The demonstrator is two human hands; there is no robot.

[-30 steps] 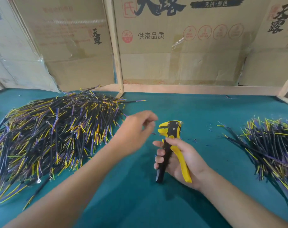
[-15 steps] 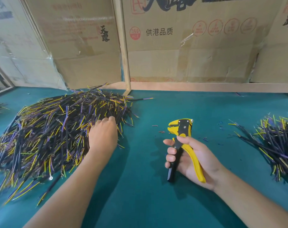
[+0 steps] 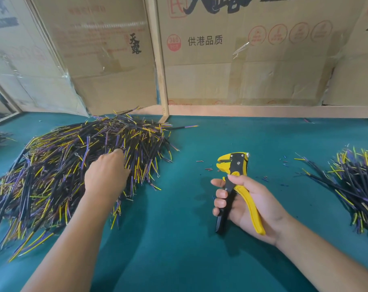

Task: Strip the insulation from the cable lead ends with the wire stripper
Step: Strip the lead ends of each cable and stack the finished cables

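A big pile of black cables with yellow and purple leads (image 3: 52, 175) covers the left of the green table. My left hand (image 3: 106, 175) lies on its right part, with the fingers curled down among the cables and closing on one; the fingertips are hidden. My right hand (image 3: 248, 205) holds the yellow and black wire stripper (image 3: 233, 165) by its handles, palm up, at centre right. The stripper's jaws point away from me with nothing in them.
A smaller pile of cables (image 3: 355, 186) lies at the right edge. Small bits of stripped insulation (image 3: 208, 168) are scattered around the stripper's head. Cardboard boxes (image 3: 242, 60) and a wooden post (image 3: 160, 70) wall off the back of the green table (image 3: 189, 239).
My left hand went from beside the stripper's jaws over to the left pile, and its fingers have now curled into the cables. My right hand has kept still with the stripper.
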